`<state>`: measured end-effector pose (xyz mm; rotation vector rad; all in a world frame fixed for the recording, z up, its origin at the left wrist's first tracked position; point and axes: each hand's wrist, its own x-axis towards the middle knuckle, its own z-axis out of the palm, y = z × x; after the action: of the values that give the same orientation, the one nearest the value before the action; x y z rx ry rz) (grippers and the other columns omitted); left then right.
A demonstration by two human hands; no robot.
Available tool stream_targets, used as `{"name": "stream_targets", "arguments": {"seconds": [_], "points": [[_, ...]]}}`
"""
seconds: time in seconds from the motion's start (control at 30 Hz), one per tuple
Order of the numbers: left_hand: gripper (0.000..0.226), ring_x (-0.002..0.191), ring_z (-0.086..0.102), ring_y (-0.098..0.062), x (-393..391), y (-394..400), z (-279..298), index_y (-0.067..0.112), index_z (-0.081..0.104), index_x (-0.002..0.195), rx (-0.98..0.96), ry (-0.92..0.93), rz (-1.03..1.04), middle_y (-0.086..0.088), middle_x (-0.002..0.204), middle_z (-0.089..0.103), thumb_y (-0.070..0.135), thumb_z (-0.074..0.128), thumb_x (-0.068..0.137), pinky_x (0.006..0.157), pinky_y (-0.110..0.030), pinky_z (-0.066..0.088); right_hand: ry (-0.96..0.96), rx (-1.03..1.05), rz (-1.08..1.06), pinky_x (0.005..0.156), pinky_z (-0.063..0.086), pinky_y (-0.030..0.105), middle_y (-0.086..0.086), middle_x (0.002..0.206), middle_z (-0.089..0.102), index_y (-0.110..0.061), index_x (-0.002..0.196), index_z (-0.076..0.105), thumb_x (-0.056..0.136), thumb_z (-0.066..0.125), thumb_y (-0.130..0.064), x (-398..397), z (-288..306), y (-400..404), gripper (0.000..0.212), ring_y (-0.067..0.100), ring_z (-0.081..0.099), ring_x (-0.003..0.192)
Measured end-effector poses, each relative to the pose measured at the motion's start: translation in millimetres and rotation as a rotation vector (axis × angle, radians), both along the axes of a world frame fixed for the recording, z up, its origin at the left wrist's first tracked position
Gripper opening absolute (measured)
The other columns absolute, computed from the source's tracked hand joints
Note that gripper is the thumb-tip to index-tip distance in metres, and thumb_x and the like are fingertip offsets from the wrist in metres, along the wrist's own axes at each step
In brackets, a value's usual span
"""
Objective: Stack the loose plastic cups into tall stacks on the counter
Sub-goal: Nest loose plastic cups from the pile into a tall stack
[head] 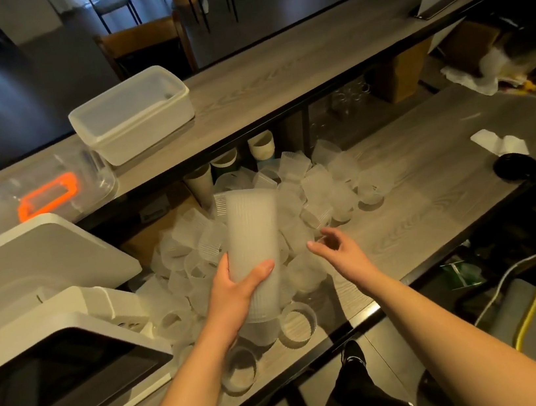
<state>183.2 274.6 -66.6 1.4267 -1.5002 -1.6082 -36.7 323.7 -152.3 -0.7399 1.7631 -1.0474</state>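
Right at the counter's [430, 193] near edge, the person's left hand [237, 289] is gripping a tall stack of frosted cups [254, 239] around its lower part, thumb on one side and fingers wrapping the other, and the stack is leaning slightly away from them. The right hand [339, 251] is hanging beside it with fingers loosely spread, holding nothing, just above the heap of loose cups [319, 188] that is sprawling across the counter, some upright, some tipped over. To the left a white machine with a dark screen [59, 369] is sitting. Further back, on the raised shelf [276, 74], a white rectangular tub [133, 115] is standing open, seemingly with nothing inside, and beside it a clear lidded box with an orange handle [48, 195] is lying, its contents too blurred to tell.
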Motion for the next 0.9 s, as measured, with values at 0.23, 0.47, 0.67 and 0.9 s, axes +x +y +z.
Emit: {"name": "stream_targets", "arguments": {"seconds": [0.23,0.47,0.67,0.9], "points": [[0.091,0.1,0.065,-0.011,11,-1,-3,0.028,0.051,0.129,0.024,0.002,0.025,0.005,0.116,0.064,0.062,0.077,0.049,0.071,-0.025,0.054,0.155,0.218,0.12,0.111,0.042,0.048,0.013,0.155,0.038,-0.011,0.154,0.029,0.065,0.085,-0.061,11,-50,0,0.116,0.03,0.041,0.139],[0.076,0.101,0.064,-0.01,14,0,0,0.039,0.051,0.114,0.046,0.012,0.051,0.007,0.114,0.063,0.062,0.076,0.046,0.07,-0.021,0.051,0.162,0.274,0.084,0.105,0.048,0.047,0.012,0.14,0.052,-0.01,0.141,0.045,0.059,0.084,-0.065,13,-75,-10,0.107,0.028,0.052,0.127],[0.082,0.099,0.063,-0.008,13,1,2,0.037,0.049,0.118,0.036,0.007,0.036,0.009,0.114,0.062,0.065,0.074,0.045,0.067,-0.019,0.05,0.097,0.188,-0.02,0.094,0.047,0.033,0.007,0.126,0.054,-0.011,0.128,0.048,0.074,0.087,-0.031,13,-58,-4,0.069,0.022,0.053,0.116],[0.093,0.103,0.064,-0.013,9,3,-3,0.03,0.049,0.129,0.027,-0.021,-0.014,0.006,0.117,0.063,0.063,0.076,0.047,0.075,-0.029,0.053,-0.071,0.023,-0.13,0.092,0.048,0.033,0.004,0.12,0.055,-0.022,0.133,0.054,0.078,0.083,-0.037,-2,-24,13,0.064,0.017,0.053,0.111]]}}
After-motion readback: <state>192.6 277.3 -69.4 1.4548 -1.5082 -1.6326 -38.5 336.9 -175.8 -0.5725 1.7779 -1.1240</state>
